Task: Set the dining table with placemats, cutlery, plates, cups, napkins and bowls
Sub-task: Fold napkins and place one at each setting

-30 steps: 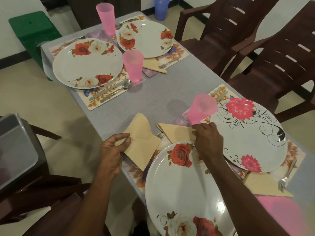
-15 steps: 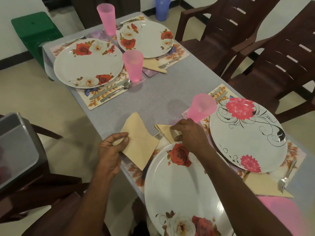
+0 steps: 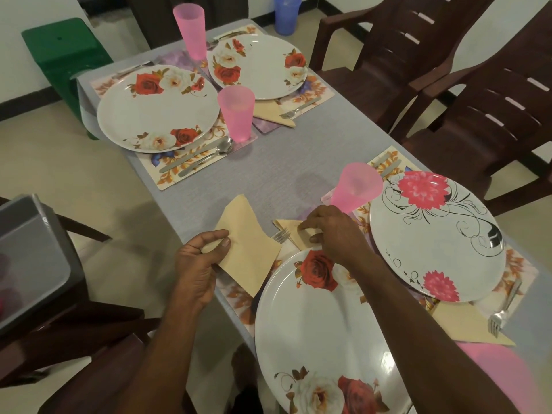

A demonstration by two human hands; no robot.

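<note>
My left hand (image 3: 199, 264) pinches the near corner of a beige napkin (image 3: 248, 246) that lies over the table's left edge beside the near rose plate (image 3: 322, 333). My right hand (image 3: 331, 231) presses its fingertips on a second, folded beige napkin (image 3: 289, 227) just beyond that plate. A fork (image 3: 281, 234) peeks out between the two napkins. A pink cup (image 3: 355, 186) stands right behind my right hand, next to the pink-flower plate (image 3: 430, 243).
Two more rose plates (image 3: 155, 112) (image 3: 260, 67) with pink cups (image 3: 236, 113) (image 3: 189, 28), cutlery and placemats fill the far end. Another napkin and fork (image 3: 504, 309) lie at the right. Brown chairs (image 3: 478, 94) line the right side; a grey tray (image 3: 33, 264) sits at left.
My right hand slid left along the folded napkin, from beside the pink cup to the napkin's middle. My left hand kept its pinch on the other napkin.
</note>
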